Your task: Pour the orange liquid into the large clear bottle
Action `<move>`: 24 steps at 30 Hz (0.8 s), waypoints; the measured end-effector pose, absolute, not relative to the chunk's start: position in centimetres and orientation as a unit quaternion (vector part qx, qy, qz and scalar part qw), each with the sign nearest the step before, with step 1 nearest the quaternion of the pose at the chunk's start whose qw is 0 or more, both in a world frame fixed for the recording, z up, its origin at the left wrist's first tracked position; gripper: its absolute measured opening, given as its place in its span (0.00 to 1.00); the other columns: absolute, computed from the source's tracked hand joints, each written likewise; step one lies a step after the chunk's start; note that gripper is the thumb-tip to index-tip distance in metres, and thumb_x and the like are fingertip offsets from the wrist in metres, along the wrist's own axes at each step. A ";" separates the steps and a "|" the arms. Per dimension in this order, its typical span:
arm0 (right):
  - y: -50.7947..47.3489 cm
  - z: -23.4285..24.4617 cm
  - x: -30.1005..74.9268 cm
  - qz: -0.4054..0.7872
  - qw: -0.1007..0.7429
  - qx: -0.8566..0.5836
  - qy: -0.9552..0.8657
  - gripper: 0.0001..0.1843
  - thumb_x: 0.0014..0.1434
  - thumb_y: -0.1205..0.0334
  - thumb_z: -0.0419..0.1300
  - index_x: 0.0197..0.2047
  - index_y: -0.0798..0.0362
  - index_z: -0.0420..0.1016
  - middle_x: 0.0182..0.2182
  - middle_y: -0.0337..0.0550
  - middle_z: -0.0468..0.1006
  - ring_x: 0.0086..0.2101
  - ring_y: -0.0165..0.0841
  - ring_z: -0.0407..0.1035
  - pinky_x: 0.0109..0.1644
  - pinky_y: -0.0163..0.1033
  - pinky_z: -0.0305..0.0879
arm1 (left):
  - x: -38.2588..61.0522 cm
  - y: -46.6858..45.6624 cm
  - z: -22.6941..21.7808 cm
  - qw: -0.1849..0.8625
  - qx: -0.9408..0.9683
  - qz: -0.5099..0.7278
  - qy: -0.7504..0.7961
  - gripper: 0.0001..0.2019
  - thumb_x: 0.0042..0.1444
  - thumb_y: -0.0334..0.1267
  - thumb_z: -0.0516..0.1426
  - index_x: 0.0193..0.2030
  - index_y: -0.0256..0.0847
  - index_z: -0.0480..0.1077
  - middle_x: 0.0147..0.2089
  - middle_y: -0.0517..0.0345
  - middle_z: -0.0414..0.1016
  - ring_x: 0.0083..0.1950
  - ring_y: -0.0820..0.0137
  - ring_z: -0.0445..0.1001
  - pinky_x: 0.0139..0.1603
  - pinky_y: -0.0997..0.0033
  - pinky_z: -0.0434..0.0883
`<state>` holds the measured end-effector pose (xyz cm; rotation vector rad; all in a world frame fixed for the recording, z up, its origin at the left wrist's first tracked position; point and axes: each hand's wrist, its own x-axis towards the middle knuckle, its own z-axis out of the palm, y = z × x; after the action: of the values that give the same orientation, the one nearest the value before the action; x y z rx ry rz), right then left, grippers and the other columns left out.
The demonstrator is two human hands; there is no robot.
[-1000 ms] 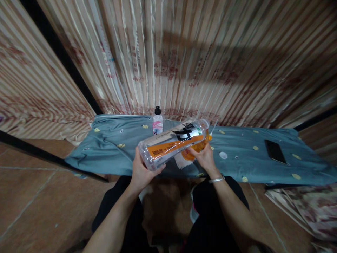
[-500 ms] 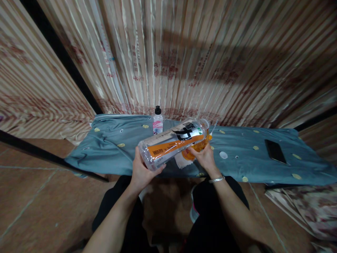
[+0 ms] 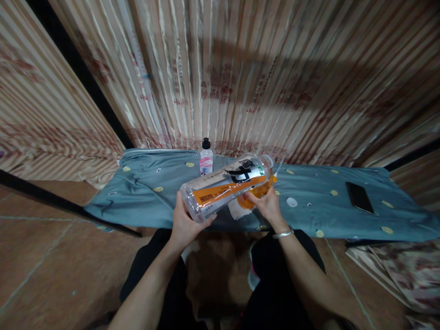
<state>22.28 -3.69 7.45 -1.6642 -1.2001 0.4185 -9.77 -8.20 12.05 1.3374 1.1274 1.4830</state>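
A large clear plastic bottle (image 3: 220, 187) with an orange, white and black label lies tilted in the air, its mouth up to the right. My left hand (image 3: 185, 222) is closed around its base end. Behind the bottle's neck end, my right hand (image 3: 268, 204) grips a smaller orange bottle (image 3: 246, 201) with a thin clear spout or tube (image 3: 280, 166) at its top. The big bottle's mouth sits close to the orange bottle's top; whether they touch is hidden. Below them a white tissue (image 3: 239, 211) lies on the cloth.
A small bottle with black cap and pink label (image 3: 206, 160) stands at the back of the blue-green cloth-covered table (image 3: 144, 201). To the right lie a white round cap (image 3: 291, 202) and a black phone (image 3: 359, 197). A pleated curtain (image 3: 220, 78) hangs behind; black poles (image 3: 79, 68) flank it.
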 end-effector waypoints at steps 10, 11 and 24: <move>-3.7 7.5 22.2 0.166 0.500 -0.690 -0.496 0.64 0.44 0.12 0.83 0.68 0.50 0.82 0.59 0.68 0.97 0.59 0.70 0.92 0.65 0.72 0.90 | -9.7 -8.1 11.8 0.422 0.523 0.587 0.451 0.45 0.41 0.62 0.88 0.58 0.50 0.74 0.53 0.49 0.95 0.55 0.42 0.98 0.60 0.35 0.97; -3.7 7.6 22.1 0.167 0.500 -0.691 -0.495 0.64 0.43 0.12 0.83 0.68 0.50 0.82 0.58 0.68 0.97 0.59 0.70 0.92 0.65 0.72 0.90 | -9.7 -8.1 11.7 0.420 0.524 0.587 0.452 0.45 0.41 0.62 0.88 0.58 0.50 0.74 0.53 0.49 0.95 0.54 0.42 0.98 0.59 0.36 0.97; -3.6 7.6 22.2 0.168 0.501 -0.690 -0.496 0.63 0.43 0.14 0.84 0.68 0.49 0.83 0.60 0.68 0.97 0.61 0.72 0.92 0.67 0.74 0.90 | -9.8 -8.1 11.9 0.420 0.529 0.588 0.446 0.45 0.41 0.66 0.88 0.56 0.51 0.74 0.51 0.51 0.95 0.54 0.41 0.99 0.56 0.39 0.98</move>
<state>22.16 -3.64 7.64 -1.6673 -1.1985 0.4063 -9.78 -8.06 11.93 1.3249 1.1178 1.4739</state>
